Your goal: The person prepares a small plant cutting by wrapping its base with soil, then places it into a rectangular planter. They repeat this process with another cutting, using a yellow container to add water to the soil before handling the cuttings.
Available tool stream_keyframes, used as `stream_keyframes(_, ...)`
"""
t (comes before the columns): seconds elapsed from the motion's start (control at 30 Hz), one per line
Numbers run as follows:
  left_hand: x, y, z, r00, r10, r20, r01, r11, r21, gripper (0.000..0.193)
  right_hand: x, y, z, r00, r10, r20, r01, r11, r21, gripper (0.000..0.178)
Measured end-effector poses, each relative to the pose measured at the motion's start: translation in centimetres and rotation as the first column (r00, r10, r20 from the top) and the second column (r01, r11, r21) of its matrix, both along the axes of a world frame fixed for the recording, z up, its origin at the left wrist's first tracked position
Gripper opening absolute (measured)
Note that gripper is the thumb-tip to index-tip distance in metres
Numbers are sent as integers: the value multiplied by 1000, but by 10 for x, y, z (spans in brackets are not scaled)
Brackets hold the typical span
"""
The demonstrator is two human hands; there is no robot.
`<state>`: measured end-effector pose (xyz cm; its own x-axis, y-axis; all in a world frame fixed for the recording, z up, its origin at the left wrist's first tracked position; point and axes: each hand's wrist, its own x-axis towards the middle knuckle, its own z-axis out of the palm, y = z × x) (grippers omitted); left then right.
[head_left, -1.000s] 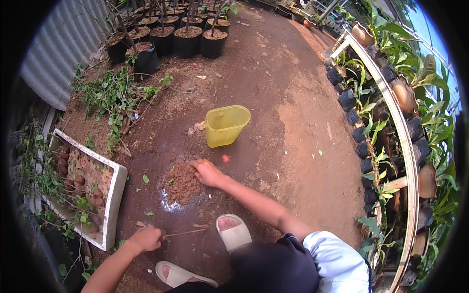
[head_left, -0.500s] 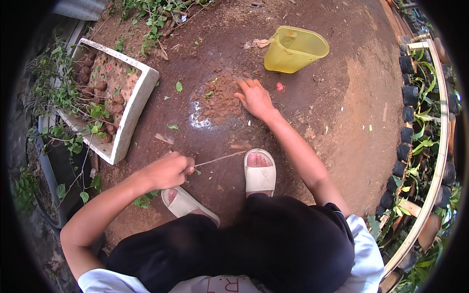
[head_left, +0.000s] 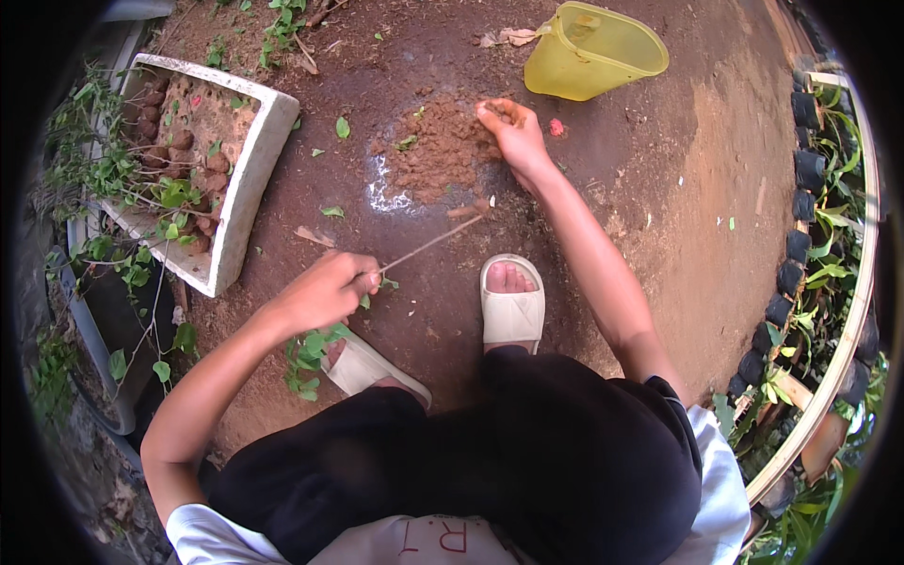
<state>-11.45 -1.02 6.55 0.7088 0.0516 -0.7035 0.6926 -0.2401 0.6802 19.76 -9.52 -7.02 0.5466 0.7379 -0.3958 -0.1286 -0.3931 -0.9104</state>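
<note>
My left hand (head_left: 328, 290) is closed round a thin plant cutting (head_left: 428, 247). Its bare stem points up and to the right, and green leaves hang below the fist beside my left slipper. The stem's far tip ends just short of the mud pile (head_left: 438, 151), a lumpy brown wet heap on the ground. At the right edge of that heap, my right hand (head_left: 518, 139) has its fingers curled together on a bit of mud; its exact size is partly hidden by the fingers.
A yellow plastic container (head_left: 593, 56) stands beyond my right hand. On the left, a white trough (head_left: 250, 179) holds brown soil balls, some with leafy stems. My slippers (head_left: 513, 301) are planted close to the heap. Along the right, black-potted plants (head_left: 808, 169) line a pale rail (head_left: 862, 254).
My right hand has gone from spread fingers over the mud to curled fingers at its right edge. My left hand has raised the cutting slightly, and the view has shifted.
</note>
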Motion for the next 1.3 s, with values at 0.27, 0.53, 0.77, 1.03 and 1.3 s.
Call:
stream_keyframes(0.27, -6, 16, 1, 982, 148, -119, -150, 989, -13, 30, -10, 10, 31, 562, -144, -815, 238, 971, -8, 20)
stream_keyframes(0.53, -9, 20, 0, 972, 203, -119, -207, 978, -20, 31, -28, 17, 26, 478, -113, -871, 207, 978, -14, 46)
stream_keyframes(0.77, -9, 21, 0, 973, 215, -82, -217, 976, -17, 32, -21, 15, 10, 578, -16, -816, 139, 987, 79, 32)
stream_keyframes(1.03, -12, 22, -5, 970, 234, -61, -237, 971, -46, 32, -29, 16, 26, 770, 30, -637, 12, 998, 62, 26)
stream_keyframes(1.3, -10, 26, -4, 961, 238, -143, -250, 966, -68, 24, -30, 18, 29, 792, -29, -610, 13, 999, -31, 39)
